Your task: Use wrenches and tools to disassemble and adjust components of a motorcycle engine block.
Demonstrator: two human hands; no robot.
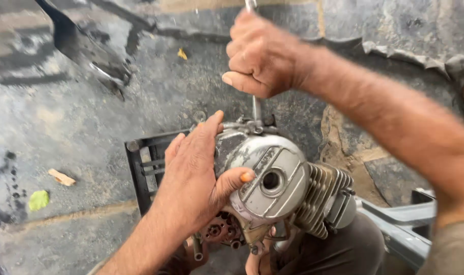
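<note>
A grimy silver motorcycle engine [272,186] with cooling fins [323,196] rests on a black metal frame [140,173]. My left hand [193,175] lies flat on the engine's side cover, thumb pressed against the round cover plate. My right hand [260,56] is closed around the handle of a long metal tool [256,104], held upright, whose lower end meets a fitting on top of the engine casing. Whether the tool's tip is seated is hidden.
Stained concrete floor [64,127] surrounds the engine. A dark metal piece [87,48] lies at upper left. Small scraps, a green leaf [38,199] and a wood chip [61,177], sit at left. A grey metal bar [400,224] runs at lower right, near dark trousers [344,252].
</note>
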